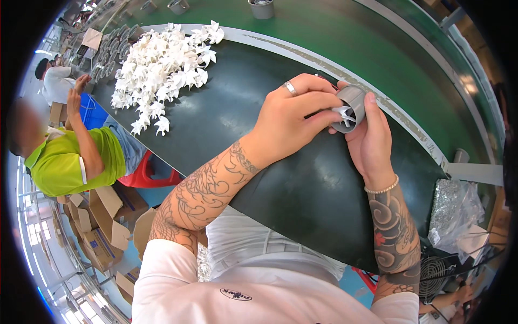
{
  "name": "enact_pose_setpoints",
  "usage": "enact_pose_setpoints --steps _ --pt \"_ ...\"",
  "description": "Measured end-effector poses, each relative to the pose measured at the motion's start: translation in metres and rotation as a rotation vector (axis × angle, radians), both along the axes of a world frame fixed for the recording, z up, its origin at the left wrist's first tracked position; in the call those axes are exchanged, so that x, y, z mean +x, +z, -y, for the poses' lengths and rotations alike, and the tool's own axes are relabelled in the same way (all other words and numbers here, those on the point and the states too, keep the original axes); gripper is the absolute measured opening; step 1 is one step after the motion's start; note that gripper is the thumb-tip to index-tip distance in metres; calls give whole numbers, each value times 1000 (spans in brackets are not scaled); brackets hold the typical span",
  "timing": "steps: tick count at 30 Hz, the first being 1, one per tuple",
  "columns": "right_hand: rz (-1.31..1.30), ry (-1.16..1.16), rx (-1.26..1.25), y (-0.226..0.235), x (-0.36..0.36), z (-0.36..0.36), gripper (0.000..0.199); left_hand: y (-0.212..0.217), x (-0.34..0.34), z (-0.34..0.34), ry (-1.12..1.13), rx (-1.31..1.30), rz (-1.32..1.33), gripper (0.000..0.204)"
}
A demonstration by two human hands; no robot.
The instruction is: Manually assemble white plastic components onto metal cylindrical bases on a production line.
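My right hand (371, 141) is wrapped round a short grey cylindrical housing (354, 98), its open end tilted towards my left hand. At that opening, my left hand (294, 116), with a ring on one finger, pinches a small white bladed fan wheel (343, 113). The wheel sits partly inside the housing's mouth; how deep it goes is hidden by my fingers. Both hands are above the dark work table (270, 186), near its far edge. To the left lies a large heap of similar white fan wheels (162, 73).
A green conveyor belt (324, 29) runs beyond the table, carrying a grey housing (261, 8). Many grey housings (110, 51) stand at the far left. A person in a green shirt (81, 156) sits to the left near cardboard boxes (102, 237). Clear plastic bags (456, 213) lie at right.
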State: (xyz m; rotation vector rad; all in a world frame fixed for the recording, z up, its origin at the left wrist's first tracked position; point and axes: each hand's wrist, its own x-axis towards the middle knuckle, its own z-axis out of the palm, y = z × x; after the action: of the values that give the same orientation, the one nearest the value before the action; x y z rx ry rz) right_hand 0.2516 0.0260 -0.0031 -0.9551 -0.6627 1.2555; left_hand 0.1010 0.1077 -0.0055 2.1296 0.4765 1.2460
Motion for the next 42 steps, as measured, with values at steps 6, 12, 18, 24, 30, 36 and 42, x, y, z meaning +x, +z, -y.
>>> enact_pose_setpoints --steps 6,12,18,24,30,36,42 --pt "-30 -13 5 -3 3 -2 54 3 2 1 -46 -117 -52 16" --pt "-24 45 -3 -4 7 -1 53 5 -4 -5 -177 -253 -55 13" --pt "-33 82 2 -4 8 -1 54 4 -6 -6 -141 -112 -74 14" --pt "-6 108 27 -5 9 0 55 -1 -4 -2 -88 -119 27 10" --pt "36 94 58 -6 6 1 56 -3 -5 -1 -96 -193 46 15" --pt "78 50 68 -8 5 3 57 -4 -4 1 -166 -427 60 18" --pt "137 77 71 -8 5 4 58 -6 -5 1 -201 -608 102 31"
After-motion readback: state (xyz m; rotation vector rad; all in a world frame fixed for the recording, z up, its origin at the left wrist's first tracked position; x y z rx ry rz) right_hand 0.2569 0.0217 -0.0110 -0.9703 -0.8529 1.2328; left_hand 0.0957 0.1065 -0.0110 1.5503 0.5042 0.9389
